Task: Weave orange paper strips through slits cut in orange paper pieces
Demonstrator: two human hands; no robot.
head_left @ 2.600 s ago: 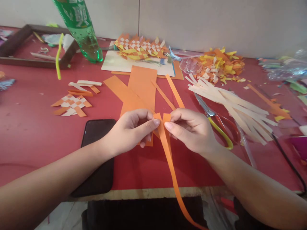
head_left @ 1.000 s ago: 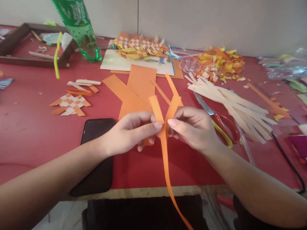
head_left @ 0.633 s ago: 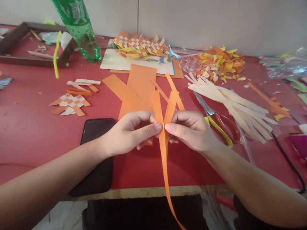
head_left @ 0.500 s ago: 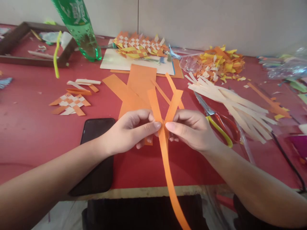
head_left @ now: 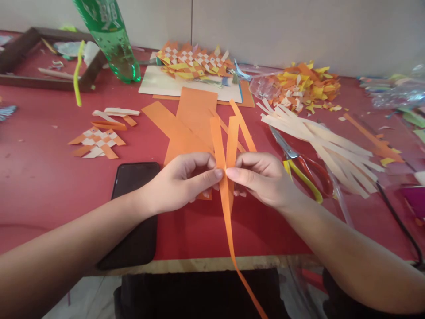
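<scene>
An orange paper strip (head_left: 227,208) is pinched between my two hands above the front of the red table. My left hand (head_left: 186,179) grips it from the left, thumb on top. From the right, my right hand (head_left: 262,177) pinches it close beside, the thumb tips almost touching. Above the thumbs the paper splits into two upright prongs. Below, one long tail curves down past the table edge. Whether the prongs are torn from one strip or are two strips I cannot tell. Behind the hands lie orange paper sheets (head_left: 197,108) and another orange strip (head_left: 243,126).
A black phone (head_left: 133,239) lies under my left forearm. Scissors (head_left: 295,159) and pale paper strips (head_left: 318,141) are at right. A woven paper fish (head_left: 99,142) lies left. A green bottle (head_left: 116,48), dark frame (head_left: 20,82) and scrap pile (head_left: 305,84) stand farther back.
The prongs above my thumbs have grown longer since the earliest frame, as the paper has been fed upward between my fingers. Both hands have stayed nearly in place; the hanging tail has swung.
</scene>
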